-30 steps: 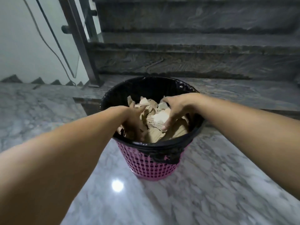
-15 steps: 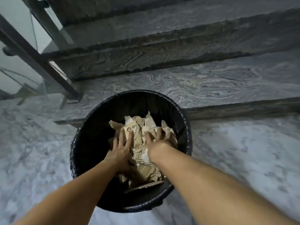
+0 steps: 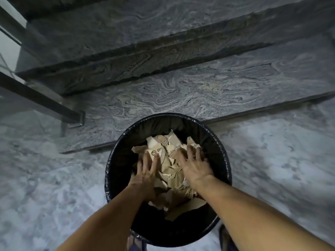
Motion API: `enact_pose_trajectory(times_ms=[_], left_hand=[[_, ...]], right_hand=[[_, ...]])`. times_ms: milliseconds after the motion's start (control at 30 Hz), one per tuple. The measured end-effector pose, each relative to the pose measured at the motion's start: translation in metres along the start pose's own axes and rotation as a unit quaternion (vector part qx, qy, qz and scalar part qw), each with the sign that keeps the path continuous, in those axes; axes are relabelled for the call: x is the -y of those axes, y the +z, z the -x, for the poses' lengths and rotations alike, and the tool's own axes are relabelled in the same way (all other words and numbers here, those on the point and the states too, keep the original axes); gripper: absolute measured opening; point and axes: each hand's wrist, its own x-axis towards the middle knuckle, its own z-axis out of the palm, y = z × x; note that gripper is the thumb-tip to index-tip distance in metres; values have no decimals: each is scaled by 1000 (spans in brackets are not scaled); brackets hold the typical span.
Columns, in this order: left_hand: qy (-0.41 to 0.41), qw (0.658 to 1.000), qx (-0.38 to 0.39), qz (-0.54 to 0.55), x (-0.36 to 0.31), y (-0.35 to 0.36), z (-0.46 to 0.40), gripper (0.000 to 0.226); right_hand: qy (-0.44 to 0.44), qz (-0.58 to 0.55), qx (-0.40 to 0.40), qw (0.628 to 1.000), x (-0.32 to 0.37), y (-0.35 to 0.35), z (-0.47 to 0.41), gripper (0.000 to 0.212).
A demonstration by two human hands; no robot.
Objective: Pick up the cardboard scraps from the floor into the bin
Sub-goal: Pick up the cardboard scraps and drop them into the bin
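Seen from the head camera, both hands lie flat inside the bin point(image 3: 223, 160), fingers spread and grasping nothing: the left hand point(image 3: 145, 175) presses palm-down on the left side of the heap of cardboard scraps point(image 3: 172, 171), the right hand point(image 3: 194, 167) on its right side. The scraps fill the middle of the bin, against its black liner point(image 3: 126, 142). The bin's near rim is cut off by the forearms, its outer wall is hidden, and the print on one scrap is unreadable.
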Motion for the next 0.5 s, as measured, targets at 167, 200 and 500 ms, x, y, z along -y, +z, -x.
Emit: enact_pose_trajectory(times_ms=[167, 200, 500], left_hand=[[55, 997, -54, -3, 22, -19, 7, 153], [53, 996, -65, 14, 23, -22, 6, 155], [93, 993, -52, 44, 19, -1, -27, 133]], right_hand=[[102, -97, -122, 983, 26, 2, 37, 103], [137, -126, -151, 971, 31, 6, 42, 93], [173, -289, -74, 939, 45, 36, 27, 76]])
